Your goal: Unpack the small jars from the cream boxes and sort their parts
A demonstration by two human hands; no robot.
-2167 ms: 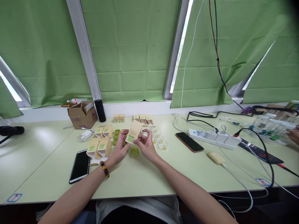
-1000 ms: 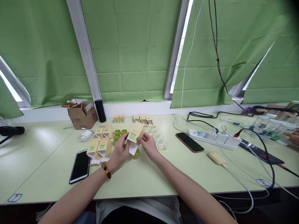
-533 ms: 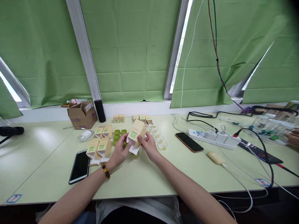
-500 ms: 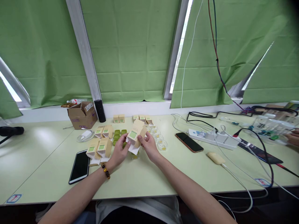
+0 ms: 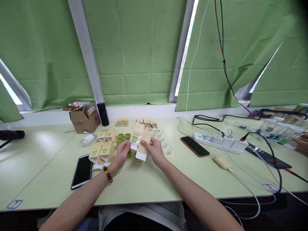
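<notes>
Between my hands, above the table, is a small beige cardboard box (image 5: 145,140) with a green window and white inner flaps. Its flaps stand open and the box looks partly flattened. My left hand (image 5: 122,154) pinches its left edge, and my right hand (image 5: 154,148) grips its right side, thumb on the front panel. Behind and left of the box sit several green square containers (image 5: 120,136), partly hidden. Clear plastic cups with yellow contents (image 5: 166,147) stand to the right. Under the held box another clear cup (image 5: 139,161) shows only in part.
Beige boxes (image 5: 107,150) stand left of my hands, with more boxes (image 5: 146,122) at the back. A phone (image 5: 81,171) lies left, another phone (image 5: 194,146) right. A power strip (image 5: 220,143) with cables, a carton (image 5: 84,119) and a black cylinder (image 5: 103,114) are farther out. Someone's hand (image 5: 302,141) shows at far right.
The held box has turned and flattened, with its side panel now facing me more and its white flaps spread apart. My left hand has shifted slightly left and down.
</notes>
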